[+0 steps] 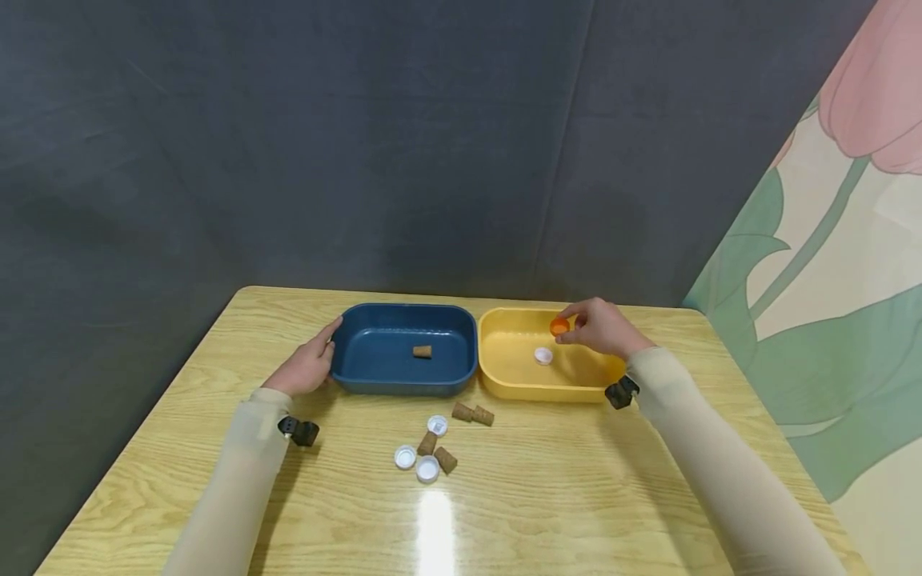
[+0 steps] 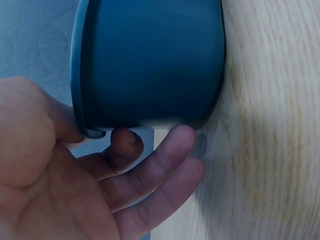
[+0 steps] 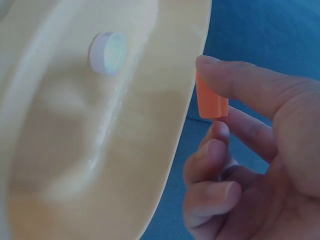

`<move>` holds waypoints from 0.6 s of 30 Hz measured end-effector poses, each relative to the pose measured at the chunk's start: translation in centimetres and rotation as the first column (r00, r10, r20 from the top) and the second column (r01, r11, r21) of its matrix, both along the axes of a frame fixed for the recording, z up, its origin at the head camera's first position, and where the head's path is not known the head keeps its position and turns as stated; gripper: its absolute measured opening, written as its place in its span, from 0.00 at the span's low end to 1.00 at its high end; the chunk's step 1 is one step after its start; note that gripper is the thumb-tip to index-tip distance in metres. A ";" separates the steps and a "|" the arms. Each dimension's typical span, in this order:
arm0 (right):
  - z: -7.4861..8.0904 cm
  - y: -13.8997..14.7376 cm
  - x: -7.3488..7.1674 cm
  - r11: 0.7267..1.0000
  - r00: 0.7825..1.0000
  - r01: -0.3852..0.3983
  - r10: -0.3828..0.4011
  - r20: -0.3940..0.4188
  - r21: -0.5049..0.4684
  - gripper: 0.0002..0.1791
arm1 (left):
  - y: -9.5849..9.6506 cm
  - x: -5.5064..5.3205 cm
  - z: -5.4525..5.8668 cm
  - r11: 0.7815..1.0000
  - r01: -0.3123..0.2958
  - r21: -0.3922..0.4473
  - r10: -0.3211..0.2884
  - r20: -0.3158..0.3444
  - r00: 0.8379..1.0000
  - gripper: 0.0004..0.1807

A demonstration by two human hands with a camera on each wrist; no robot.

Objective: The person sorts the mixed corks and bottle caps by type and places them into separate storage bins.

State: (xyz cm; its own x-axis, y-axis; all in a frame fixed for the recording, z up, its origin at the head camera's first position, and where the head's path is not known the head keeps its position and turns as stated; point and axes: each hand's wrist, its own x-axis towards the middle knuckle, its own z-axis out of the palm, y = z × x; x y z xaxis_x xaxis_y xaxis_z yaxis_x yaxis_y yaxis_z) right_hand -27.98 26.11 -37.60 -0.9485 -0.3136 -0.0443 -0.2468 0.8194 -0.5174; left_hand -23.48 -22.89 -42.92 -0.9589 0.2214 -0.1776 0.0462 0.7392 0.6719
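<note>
My right hand (image 1: 601,326) pinches an orange bottle cap (image 1: 559,326) between thumb and fingers, above the yellow bin (image 1: 547,393). In the right wrist view, the orange cap shows side-on near the bin's rim. A white bottle cap (image 1: 543,356) lies on the yellow bin's floor. My left hand (image 1: 306,366) grips the left end of the dark blue bin (image 1: 403,389). Its thumb reaches the rim and its fingertips (image 2: 182,137) lie along the outer wall in the left wrist view. One cork (image 1: 422,351) lies inside the blue bin.
In front of the bins, several corks (image 1: 446,460) and white bottle caps (image 1: 428,470) lie loose on the wooden table (image 1: 576,496). Both bins stand side by side near the back edge. Behind them hangs a dark grey cloth (image 1: 432,160); a flower-patterned wall (image 1: 828,320) is at right.
</note>
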 end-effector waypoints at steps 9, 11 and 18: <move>-0.6 -0.2 -1.4 0.996 0.993 -0.046 0.037 0.112 0.079 0.21 | 0.0 -0.1 -0.1 1.000 -0.002 -0.011 0.002 -0.002 1.000 0.30; -0.8 -0.2 -1.7 0.994 0.991 -0.054 0.041 0.130 0.096 0.21 | 0.0 -0.1 -0.1 1.000 -0.005 -0.011 0.005 0.000 1.000 0.30; -1.2 -0.4 -2.1 0.991 0.979 -0.028 0.000 0.204 0.131 0.21 | 0.0 0.0 -0.1 1.000 -0.007 -0.011 0.007 0.002 1.000 0.30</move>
State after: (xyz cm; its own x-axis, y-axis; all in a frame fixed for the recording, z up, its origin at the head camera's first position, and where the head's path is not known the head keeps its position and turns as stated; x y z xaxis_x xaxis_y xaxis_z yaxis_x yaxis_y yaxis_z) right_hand -30.04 25.73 -38.82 -0.9110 -0.3053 -0.2771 -0.1598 0.8810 -0.4453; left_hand -23.51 -22.92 -43.05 -0.9599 0.2130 -0.1823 0.0396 0.7465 0.6642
